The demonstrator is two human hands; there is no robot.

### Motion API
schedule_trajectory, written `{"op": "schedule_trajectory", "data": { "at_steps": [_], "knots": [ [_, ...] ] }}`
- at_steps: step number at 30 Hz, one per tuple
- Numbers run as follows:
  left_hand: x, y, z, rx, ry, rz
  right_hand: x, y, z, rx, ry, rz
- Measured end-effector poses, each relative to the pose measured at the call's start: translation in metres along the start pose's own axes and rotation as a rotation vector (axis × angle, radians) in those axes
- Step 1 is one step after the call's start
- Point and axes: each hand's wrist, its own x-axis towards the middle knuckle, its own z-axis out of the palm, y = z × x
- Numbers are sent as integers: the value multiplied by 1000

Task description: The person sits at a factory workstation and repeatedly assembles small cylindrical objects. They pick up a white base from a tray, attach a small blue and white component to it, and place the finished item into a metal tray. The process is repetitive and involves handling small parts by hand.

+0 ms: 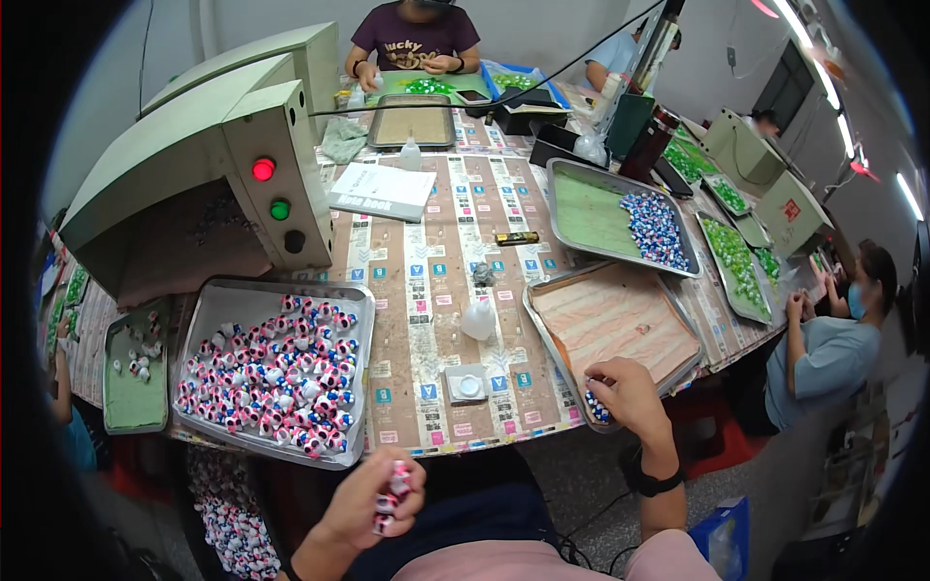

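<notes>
Clutching pink-and-white figures in our left hand, left of the lined tray, we have our right hand, the nearer one, fingertips almost together, grip unclear, at blue-and-white pieces in that tray's near-left corner.

We note a patterned table bearing a large metal tray beyond the left hand, a lined tray beneath the right hand, and a white bottle beyond and between both.
</notes>
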Motion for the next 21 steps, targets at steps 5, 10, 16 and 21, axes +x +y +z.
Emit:
{"op": "schedule_trajectory", "data": {
  "at_steps": [5,10,16,21],
  "knots": [
    [13,-23,4,-56,-50,-45,10,12,5,92,148,42],
    [15,-24,10,-154,43,-62,4,1,5,691,158,279],
    [16,-26,1,-233,-21,2,-9,-52,22,928,-49,258],
    [13,-34,-6,-308,-86,17,-5,-83,44,990,-175,236]
  ]
}}
